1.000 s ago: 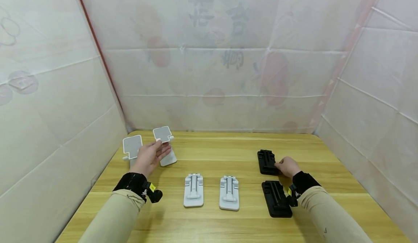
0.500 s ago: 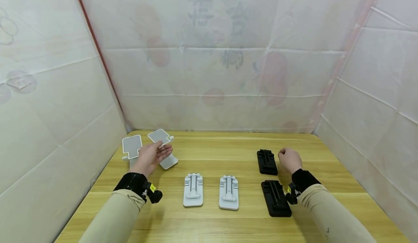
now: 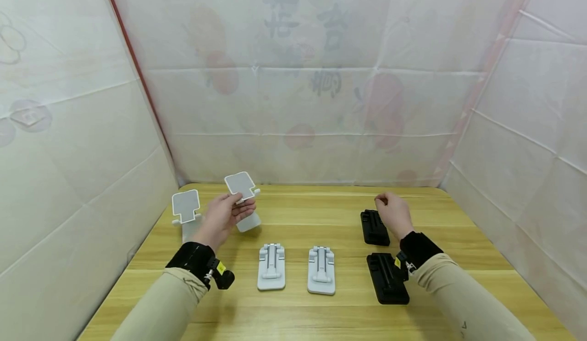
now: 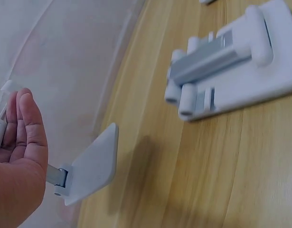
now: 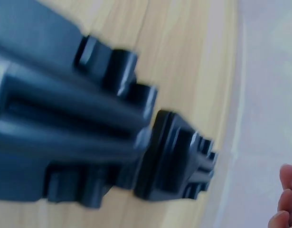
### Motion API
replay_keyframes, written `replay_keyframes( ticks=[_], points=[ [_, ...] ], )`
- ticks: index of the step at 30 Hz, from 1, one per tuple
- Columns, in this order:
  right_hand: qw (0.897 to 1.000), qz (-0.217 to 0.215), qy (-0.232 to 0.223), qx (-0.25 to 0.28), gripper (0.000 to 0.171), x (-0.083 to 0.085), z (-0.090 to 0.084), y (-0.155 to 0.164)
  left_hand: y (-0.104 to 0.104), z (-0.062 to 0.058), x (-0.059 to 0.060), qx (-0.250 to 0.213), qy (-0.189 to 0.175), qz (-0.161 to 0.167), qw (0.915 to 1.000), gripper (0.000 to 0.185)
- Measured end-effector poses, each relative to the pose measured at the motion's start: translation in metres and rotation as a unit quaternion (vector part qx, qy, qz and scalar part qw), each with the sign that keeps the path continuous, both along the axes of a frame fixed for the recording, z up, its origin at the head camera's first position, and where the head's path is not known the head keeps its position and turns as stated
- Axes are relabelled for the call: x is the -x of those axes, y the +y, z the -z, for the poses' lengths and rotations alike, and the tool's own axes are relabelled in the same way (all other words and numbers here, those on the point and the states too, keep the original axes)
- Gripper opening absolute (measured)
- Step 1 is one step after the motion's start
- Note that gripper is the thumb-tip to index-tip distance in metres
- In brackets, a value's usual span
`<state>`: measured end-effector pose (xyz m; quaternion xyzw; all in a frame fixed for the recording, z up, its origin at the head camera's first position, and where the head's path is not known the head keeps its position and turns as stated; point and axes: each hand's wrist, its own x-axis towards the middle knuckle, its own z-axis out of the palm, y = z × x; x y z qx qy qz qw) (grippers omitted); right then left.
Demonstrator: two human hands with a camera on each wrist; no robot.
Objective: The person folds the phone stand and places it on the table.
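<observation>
My left hand (image 3: 222, 218) pinches an unfolded white phone stand (image 3: 239, 183) with a grey pad, thumb on its plate and fingers behind. In the left wrist view its base (image 4: 93, 164) hangs tilted, apparently off the table. Left of that hand stands another unfolded white phone stand (image 3: 185, 203), partly hidden by the hand. My right hand (image 3: 394, 213), fingers loosely curled and holding nothing, hovers beside and partly over the far black folded phone stand (image 3: 372, 229). Below its wrist lies the nearer black folded phone stand (image 3: 387, 282), large in the right wrist view.
Two white folded phone stands (image 3: 271, 269) lie side by side at the middle front of the wooden table (image 3: 293, 315). Pale sheeting (image 3: 293, 101) walls off the back and both sides. A camera is strapped to each wrist.
My left hand has carried the unfolded white phone stand to the right. My right hand has left the far black stand's edge, lifted, and swung back left over it.
</observation>
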<state>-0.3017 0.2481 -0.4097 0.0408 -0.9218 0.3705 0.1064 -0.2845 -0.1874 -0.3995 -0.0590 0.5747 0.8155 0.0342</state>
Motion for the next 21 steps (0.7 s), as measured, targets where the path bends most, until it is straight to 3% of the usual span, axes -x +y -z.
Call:
replay_keyframes(
  ticks=[7, 14, 21],
  points=[
    [0.999, -0.027, -0.006, 0.019, 0.032, 0.003, -0.007, -0.018, 0.028, -0.004, -0.001, -0.011, 0.023, 0.047, 0.9985, 0.032],
    [0.996, -0.082, 0.014, 0.034, 0.04, 0.002, -0.01, -0.033, 0.055, -0.008, -0.009, 0.017, 0.045, 0.095, 0.9943, 0.036],
    [0.988, -0.134, -0.042, 0.061, 0.038, -0.009, -0.025, -0.057, 0.075, -0.007, -0.018, 0.035, 0.054, 0.138, 0.9883, 0.033]
  ],
)
